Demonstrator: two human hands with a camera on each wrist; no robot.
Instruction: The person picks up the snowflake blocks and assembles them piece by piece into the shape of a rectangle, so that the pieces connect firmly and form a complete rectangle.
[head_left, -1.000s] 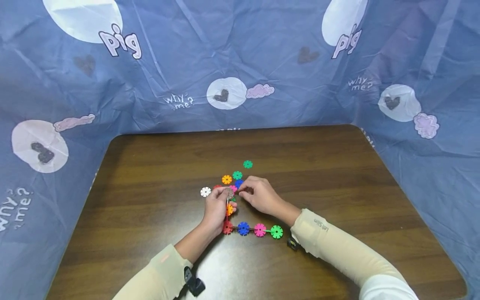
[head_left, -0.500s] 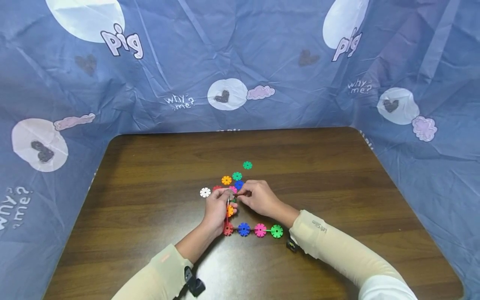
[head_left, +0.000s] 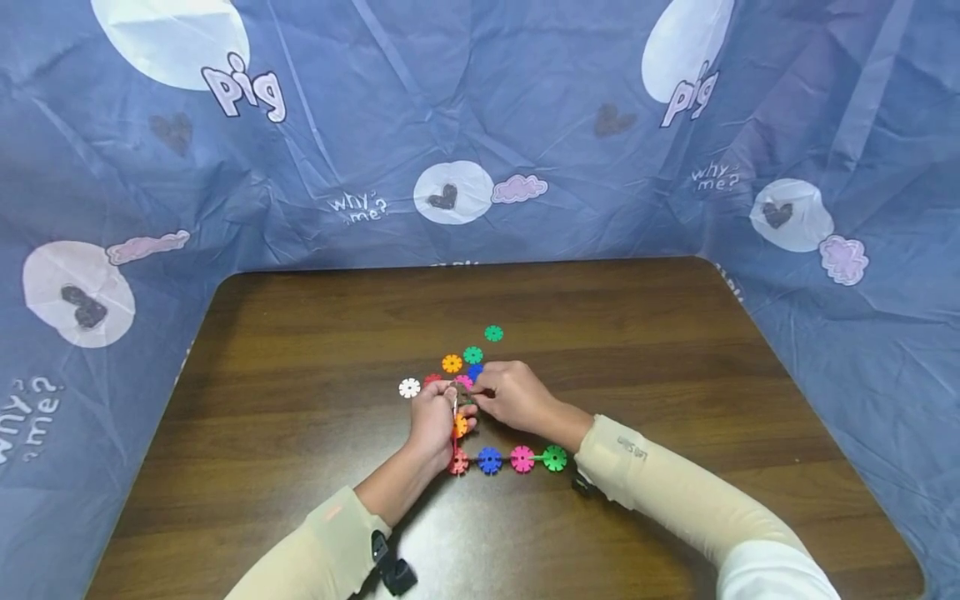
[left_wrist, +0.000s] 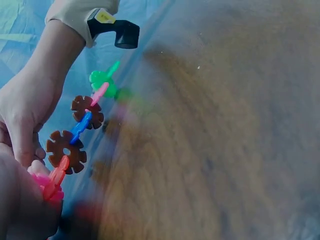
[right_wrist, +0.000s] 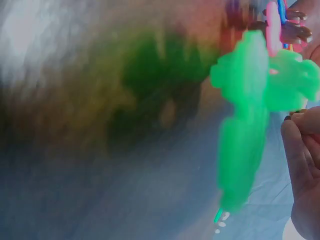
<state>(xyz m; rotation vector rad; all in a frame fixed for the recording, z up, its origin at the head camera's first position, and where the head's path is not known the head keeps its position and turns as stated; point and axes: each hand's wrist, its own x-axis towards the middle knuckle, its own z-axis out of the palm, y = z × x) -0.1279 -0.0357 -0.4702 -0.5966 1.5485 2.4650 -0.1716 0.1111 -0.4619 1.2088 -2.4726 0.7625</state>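
Observation:
My left hand (head_left: 435, 421) grips one end of a chain of plastic snowflake discs, its thumb and fingertips around a disc seen edge-on. From there the chain runs past an orange disc (head_left: 461, 426) to a red one, then right through a blue disc (head_left: 490, 460) and a pink disc (head_left: 522, 458) to a green disc (head_left: 555, 457). Brown discs (left_wrist: 66, 152) link them crosswise in the left wrist view. Close beside the left fingertips, my right hand (head_left: 519, 396) pinches a small brown snowflake disc, mostly hidden by its fingers (right_wrist: 295, 150).
Loose discs lie just beyond the hands on the wooden table (head_left: 315, 333): a white disc (head_left: 409, 387), an orange disc (head_left: 452, 363), two green ones, and partly covered red, blue and pink ones. A blue printed cloth (head_left: 337, 125) stands around the table's back and sides.
My right hand has come slightly left, its fingertips closing in beside the left hand's. The left hand keeps its grip, and the chain's lower row has shifted slightly.

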